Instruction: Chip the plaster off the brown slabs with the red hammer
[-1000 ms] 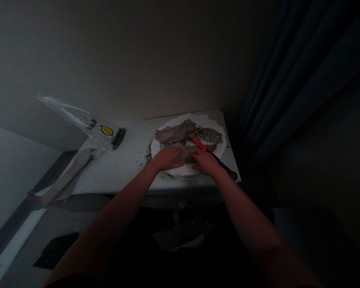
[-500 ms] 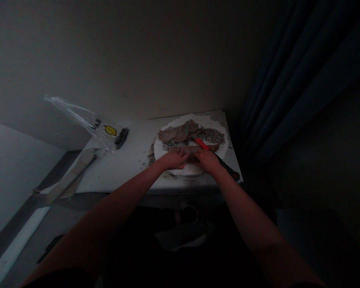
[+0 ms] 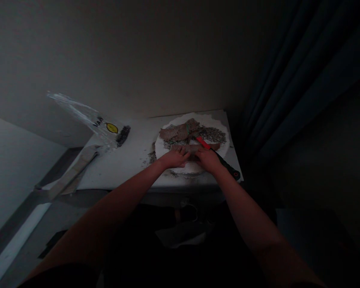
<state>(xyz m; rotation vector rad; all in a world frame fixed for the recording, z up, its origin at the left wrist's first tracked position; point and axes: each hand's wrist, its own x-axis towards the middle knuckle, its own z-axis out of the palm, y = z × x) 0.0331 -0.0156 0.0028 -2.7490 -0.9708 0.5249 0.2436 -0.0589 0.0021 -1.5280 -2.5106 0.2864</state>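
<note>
A brown, rough-textured strip that looks like bark [image 3: 193,149] lies across the near half of a white round board with a scalloped edge [image 3: 168,120]. My left hand [image 3: 174,157] grips its left part, fingers bent over it. Close by, my right hand [image 3: 208,159] holds the middle of the same strip, its fingertips partly hidden. A long tool with a red part [image 3: 203,142] and a dark handle [image 3: 230,169] passes beside and behind my right hand. Further back on the board, a larger brown bark-like piece [image 3: 180,132] rests among loose chips [image 3: 213,136], with something green on it.
The white table [image 3: 126,170] stands against the wall. On its left is a clear plastic bag [image 3: 100,128] with a yellow emblem and dark bits inside. A flat beige strip [image 3: 73,174] hangs over the left edge. Dark curtains [image 3: 300,72] hang at right.
The view has shifted slightly. Both hands stay on the strip in almost the same place, with the left fingers a little more spread along it.
</note>
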